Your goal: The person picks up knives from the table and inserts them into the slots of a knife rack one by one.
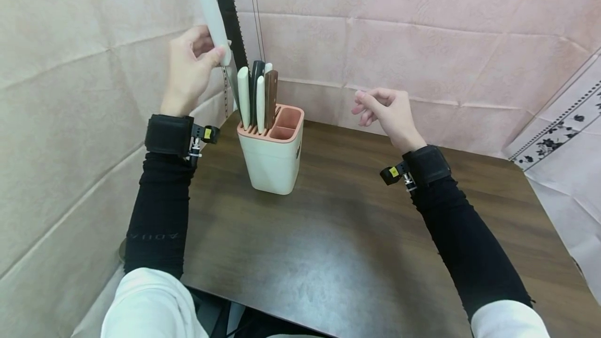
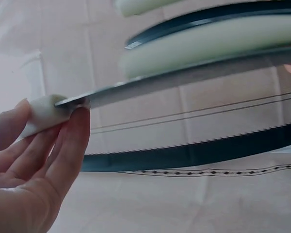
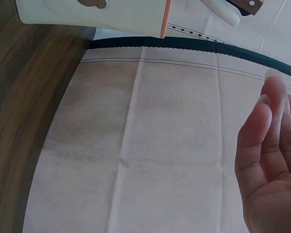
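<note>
My left hand (image 1: 191, 67) pinches a knife (image 1: 212, 12) by the lower end of its white handle, over the left side of a cream knife block (image 1: 269, 166). Its blade (image 2: 184, 80) slants down, the lower end right at the block's pink slotted top. Other knives stand in the slots: white handles (image 1: 243, 95), a black handle (image 1: 256, 80) and a brown wooden handle (image 1: 271, 90). Off to the right of the block, my right hand (image 1: 387, 113) hovers above the table with loosely bent fingers (image 3: 254, 141) and holds nothing.
The block stands near the back left corner of a dark wooden table (image 1: 319, 254), with two pink compartments (image 1: 287, 119) on its right side. Pale creased cloth (image 1: 422, 56) hangs behind and to the left, crossed by a dark strip (image 1: 230, 14) in the corner.
</note>
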A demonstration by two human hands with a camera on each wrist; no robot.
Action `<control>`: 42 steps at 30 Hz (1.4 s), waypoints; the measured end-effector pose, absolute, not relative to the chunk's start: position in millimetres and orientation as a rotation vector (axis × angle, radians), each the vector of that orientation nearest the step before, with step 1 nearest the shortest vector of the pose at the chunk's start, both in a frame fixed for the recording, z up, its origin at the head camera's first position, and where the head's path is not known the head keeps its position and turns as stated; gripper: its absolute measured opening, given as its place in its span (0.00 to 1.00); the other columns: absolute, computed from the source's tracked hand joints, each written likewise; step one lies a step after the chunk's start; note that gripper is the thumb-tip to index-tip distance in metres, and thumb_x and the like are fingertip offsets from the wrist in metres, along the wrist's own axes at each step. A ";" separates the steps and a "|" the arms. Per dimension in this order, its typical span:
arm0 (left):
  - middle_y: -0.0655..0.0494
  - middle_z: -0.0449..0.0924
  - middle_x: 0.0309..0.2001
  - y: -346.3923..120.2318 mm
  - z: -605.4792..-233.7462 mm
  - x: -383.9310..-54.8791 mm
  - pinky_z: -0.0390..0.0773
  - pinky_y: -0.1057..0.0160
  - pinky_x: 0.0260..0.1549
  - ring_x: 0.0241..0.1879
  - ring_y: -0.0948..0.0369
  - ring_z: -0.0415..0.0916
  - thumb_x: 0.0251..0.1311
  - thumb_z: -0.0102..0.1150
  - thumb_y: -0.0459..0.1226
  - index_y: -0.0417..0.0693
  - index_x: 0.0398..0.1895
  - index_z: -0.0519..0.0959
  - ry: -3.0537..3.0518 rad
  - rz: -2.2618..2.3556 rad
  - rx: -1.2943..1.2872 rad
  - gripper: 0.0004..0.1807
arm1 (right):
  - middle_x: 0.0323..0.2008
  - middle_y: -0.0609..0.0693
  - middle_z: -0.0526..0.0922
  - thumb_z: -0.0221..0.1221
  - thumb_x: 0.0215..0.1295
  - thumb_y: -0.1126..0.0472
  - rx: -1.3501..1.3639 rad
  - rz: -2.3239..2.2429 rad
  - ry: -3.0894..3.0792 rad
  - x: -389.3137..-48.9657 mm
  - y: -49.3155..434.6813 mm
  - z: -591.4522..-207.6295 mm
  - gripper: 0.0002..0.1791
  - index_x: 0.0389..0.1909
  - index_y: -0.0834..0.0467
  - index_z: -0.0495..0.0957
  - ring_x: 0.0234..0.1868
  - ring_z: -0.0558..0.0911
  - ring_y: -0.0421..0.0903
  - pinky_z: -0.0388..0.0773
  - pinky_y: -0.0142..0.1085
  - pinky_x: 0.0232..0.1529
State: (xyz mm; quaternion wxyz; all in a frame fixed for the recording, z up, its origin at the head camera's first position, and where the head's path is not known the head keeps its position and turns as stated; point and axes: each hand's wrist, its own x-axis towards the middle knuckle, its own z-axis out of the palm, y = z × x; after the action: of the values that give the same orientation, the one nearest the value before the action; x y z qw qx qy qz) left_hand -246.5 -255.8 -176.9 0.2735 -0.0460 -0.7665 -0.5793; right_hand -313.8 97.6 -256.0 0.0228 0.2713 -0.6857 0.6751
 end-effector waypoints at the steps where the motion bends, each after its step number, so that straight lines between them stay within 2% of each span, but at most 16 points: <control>1: 0.48 0.82 0.52 -257.6 -179.7 -248.6 0.78 0.68 0.49 0.46 0.63 0.78 0.62 0.58 0.29 0.42 0.60 0.74 -2.079 -1.569 -0.117 0.21 | 0.23 0.50 0.87 0.61 0.65 0.59 0.841 2.094 -2.122 -313.7 97.8 -256.4 0.10 0.30 0.61 0.83 0.16 0.81 0.43 0.80 0.31 0.23; 10: 0.42 0.78 0.59 -268.2 -206.1 -262.8 0.78 0.62 0.54 0.51 0.61 0.80 0.64 0.57 0.32 0.43 0.62 0.73 -2.296 -1.443 -0.051 0.22 | 0.23 0.51 0.87 0.62 0.64 0.58 0.822 2.116 -2.125 -313.4 99.1 -260.7 0.10 0.30 0.62 0.83 0.17 0.81 0.44 0.80 0.31 0.23; 16: 0.40 0.77 0.58 -270.9 -218.0 -266.8 0.77 0.60 0.56 0.53 0.57 0.80 0.65 0.57 0.32 0.41 0.61 0.73 -2.398 -1.373 -0.011 0.21 | 0.23 0.51 0.87 0.61 0.65 0.59 0.817 2.116 -2.128 -312.0 99.4 -263.9 0.10 0.30 0.62 0.83 0.17 0.81 0.44 0.80 0.32 0.23; 22: 0.36 0.78 0.56 -274.6 -232.0 -273.6 0.74 0.54 0.58 0.54 0.50 0.79 0.64 0.54 0.29 0.38 0.59 0.74 -2.483 -1.264 -0.058 0.19 | 0.23 0.50 0.87 0.61 0.65 0.58 0.814 2.085 -2.149 -312.4 100.5 -265.7 0.10 0.31 0.61 0.83 0.17 0.81 0.44 0.79 0.31 0.24; 29: 0.32 0.76 0.57 -277.6 -249.6 -281.3 0.71 0.48 0.61 0.59 0.43 0.75 0.64 0.51 0.26 0.33 0.59 0.72 -2.610 -1.232 -0.143 0.19 | 0.24 0.51 0.87 0.62 0.65 0.58 0.802 2.086 -2.157 -310.0 105.1 -269.8 0.10 0.31 0.62 0.83 0.17 0.81 0.47 0.80 0.31 0.24; 42: 0.34 0.69 0.64 -282.9 -266.5 -291.0 0.64 0.45 0.67 0.66 0.41 0.65 0.60 0.49 0.22 0.33 0.62 0.70 -2.687 -1.228 -0.130 0.24 | 0.23 0.50 0.87 0.60 0.66 0.58 0.800 2.072 -2.157 -311.6 110.9 -278.8 0.10 0.31 0.61 0.83 0.18 0.81 0.47 0.80 0.32 0.24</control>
State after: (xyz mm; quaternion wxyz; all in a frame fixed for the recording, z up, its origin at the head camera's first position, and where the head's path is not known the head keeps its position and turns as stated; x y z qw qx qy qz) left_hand -291.0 -282.9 -266.5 0.0919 -0.0439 -0.9048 -0.4135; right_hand -311.6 110.9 -278.8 0.0227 0.2583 -0.6964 0.6692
